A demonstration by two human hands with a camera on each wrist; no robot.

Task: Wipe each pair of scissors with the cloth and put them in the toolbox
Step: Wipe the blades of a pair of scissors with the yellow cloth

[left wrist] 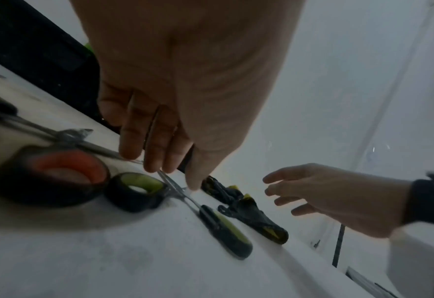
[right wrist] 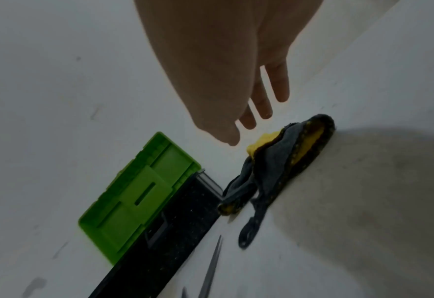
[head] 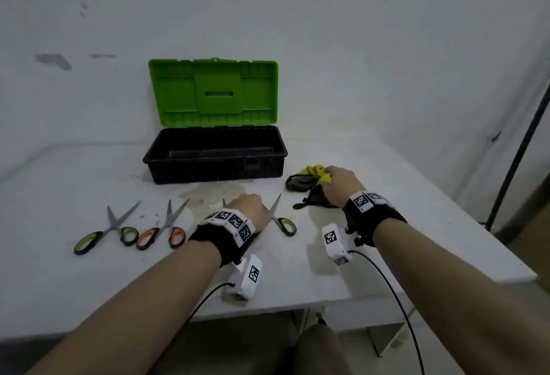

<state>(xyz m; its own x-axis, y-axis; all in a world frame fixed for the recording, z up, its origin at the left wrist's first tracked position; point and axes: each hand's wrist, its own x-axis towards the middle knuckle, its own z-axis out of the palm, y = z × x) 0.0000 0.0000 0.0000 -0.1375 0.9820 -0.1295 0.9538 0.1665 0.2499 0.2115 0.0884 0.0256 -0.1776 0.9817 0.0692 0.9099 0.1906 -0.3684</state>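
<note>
Three pairs of scissors lie in a row on the white table [head: 387, 240]: a green-handled pair [head: 107, 230] at the left, an orange-handled pair [head: 166, 229] in the middle, and another green-handled pair [head: 282, 221] on the right. My left hand [left wrist: 176, 177] reaches down onto the right pair [left wrist: 223, 225]. Its straight fingers and thumb touch the blades near the pivot, and the pair still lies flat. A crumpled yellow and grey cloth [right wrist: 282, 161] lies to the right. My right hand [right wrist: 249, 129] hovers just above it with fingers spread, holding nothing. The toolbox [head: 214, 163] stands open behind, green lid up.
The toolbox's black base [right wrist: 180, 231] looks empty except for a dark tray along its back. A wall rises close behind the table. The front edge of the table is near my forearms, and cables hang from both wrist cameras.
</note>
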